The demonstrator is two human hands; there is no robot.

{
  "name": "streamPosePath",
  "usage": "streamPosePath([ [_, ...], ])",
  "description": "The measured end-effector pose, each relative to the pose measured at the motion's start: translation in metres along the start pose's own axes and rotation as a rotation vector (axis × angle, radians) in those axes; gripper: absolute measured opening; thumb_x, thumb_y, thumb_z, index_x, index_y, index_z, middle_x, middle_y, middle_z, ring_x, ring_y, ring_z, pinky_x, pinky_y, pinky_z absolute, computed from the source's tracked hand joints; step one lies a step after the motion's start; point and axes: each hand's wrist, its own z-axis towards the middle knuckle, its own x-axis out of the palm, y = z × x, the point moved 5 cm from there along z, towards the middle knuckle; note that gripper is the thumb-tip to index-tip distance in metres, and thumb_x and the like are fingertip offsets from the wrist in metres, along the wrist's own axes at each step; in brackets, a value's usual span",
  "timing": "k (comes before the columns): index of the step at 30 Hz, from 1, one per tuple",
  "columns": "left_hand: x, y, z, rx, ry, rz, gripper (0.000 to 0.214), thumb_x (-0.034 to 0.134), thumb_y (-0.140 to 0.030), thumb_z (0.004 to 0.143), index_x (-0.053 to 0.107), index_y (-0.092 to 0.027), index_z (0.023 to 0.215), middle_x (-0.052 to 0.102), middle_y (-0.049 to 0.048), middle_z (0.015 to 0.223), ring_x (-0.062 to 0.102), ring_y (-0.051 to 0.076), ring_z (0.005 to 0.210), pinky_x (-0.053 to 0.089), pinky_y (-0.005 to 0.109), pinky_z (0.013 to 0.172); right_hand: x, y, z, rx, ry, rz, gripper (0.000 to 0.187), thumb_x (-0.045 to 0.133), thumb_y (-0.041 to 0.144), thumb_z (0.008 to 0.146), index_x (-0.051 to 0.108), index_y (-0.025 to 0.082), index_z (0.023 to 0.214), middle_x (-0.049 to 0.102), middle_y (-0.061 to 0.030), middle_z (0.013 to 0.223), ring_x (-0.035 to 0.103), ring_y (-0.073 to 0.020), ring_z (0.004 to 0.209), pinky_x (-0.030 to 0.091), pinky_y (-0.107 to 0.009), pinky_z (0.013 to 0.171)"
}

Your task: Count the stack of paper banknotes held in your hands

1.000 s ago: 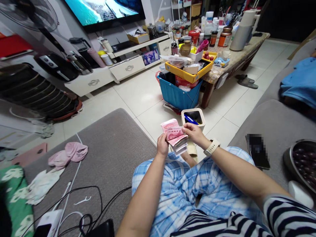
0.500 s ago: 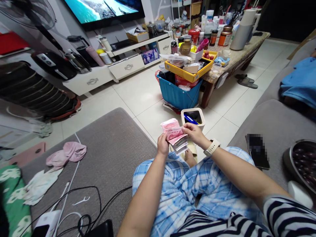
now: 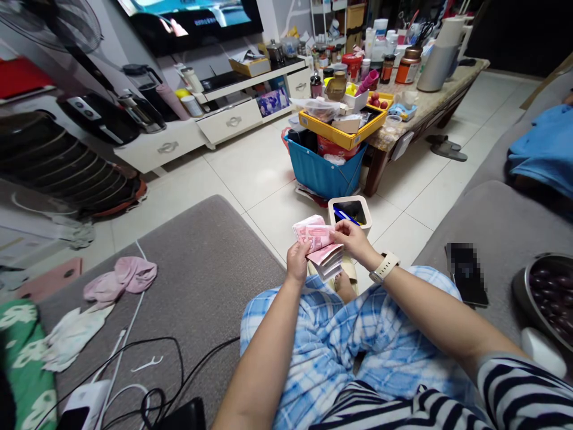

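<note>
A folded stack of pinkish-red banknotes (image 3: 326, 258) is held above my knees. My left hand (image 3: 297, 263) grips it at its left side, thumb on top. My right hand (image 3: 353, 240), below a cream wristwatch (image 3: 384, 267), pinches the right edge of a single banknote (image 3: 319, 237) that stands up from the stack. The stack's lower half hangs bent over toward me, its layered edges showing. Fingers beneath the notes are hidden. Just beyond my right hand stands a cream-rimmed bin (image 3: 367, 210) with a blue item inside.
A blue basket (image 3: 324, 170) with a yellow tray (image 3: 333, 132) on top stands by the cluttered coffee table (image 3: 385, 140). On the right seat lie a phone (image 3: 468, 280) and a bowl of dark fruit (image 3: 553, 298). Cables and a pink cloth (image 3: 123, 279) lie on the left seat.
The single note between my hands shows a different printed part and stands higher. The stack has shifted slightly right. The television picture differs.
</note>
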Motion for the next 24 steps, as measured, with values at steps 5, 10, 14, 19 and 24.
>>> streamPosePath([
  [5,0.0,0.001,0.001,0.009,0.01,0.008,0.024,0.069,-0.038,0.067,0.07,-0.017,0.078,0.069,0.0045,0.077,0.063,0.021,0.08,0.048,0.033,0.078,0.003,0.006,-0.001,-0.026,0.049,0.007,0.024,0.061,0.042,0.074,0.053,0.019,0.073,0.052,0.0015,0.066,0.047,-0.0135,0.062,0.038,-0.026,0.06],
  [10,-0.01,0.001,0.006,0.082,-0.088,0.007,0.021,0.063,-0.037,0.071,0.067,-0.018,0.065,0.067,0.0026,0.071,0.061,0.018,0.074,0.047,0.029,0.074,0.003,0.008,-0.002,-0.032,0.055,0.015,0.022,0.059,0.04,0.076,0.054,0.018,0.073,0.052,0.0011,0.067,0.048,-0.0134,0.063,0.038,-0.026,0.061],
  [14,-0.014,0.003,0.007,0.07,-0.132,0.007,0.022,0.059,-0.036,0.072,0.067,-0.016,0.067,0.067,0.0022,0.071,0.061,0.017,0.072,0.047,0.029,0.072,0.004,0.009,-0.003,-0.032,0.066,0.018,0.023,0.058,0.04,0.077,0.054,0.018,0.073,0.053,0.0009,0.068,0.048,-0.0134,0.065,0.038,-0.026,0.061],
  [19,-0.012,-0.001,0.006,0.103,-0.139,0.081,0.022,0.056,-0.033,0.074,0.066,-0.015,0.064,0.065,0.001,0.066,0.058,0.015,0.067,0.045,0.026,0.07,0.005,0.009,-0.002,-0.034,0.066,0.028,0.023,0.058,0.039,0.077,0.054,0.018,0.072,0.052,0.0014,0.067,0.047,-0.013,0.064,0.037,-0.025,0.06],
  [24,-0.015,0.002,0.008,0.107,-0.127,0.058,0.021,0.057,-0.032,0.074,0.064,-0.017,0.061,0.064,-0.0002,0.064,0.055,0.013,0.064,0.044,0.024,0.067,0.005,0.01,-0.003,-0.031,0.078,0.024,0.023,0.057,0.04,0.077,0.054,0.018,0.072,0.052,0.0013,0.067,0.047,-0.0131,0.063,0.037,-0.025,0.06],
])
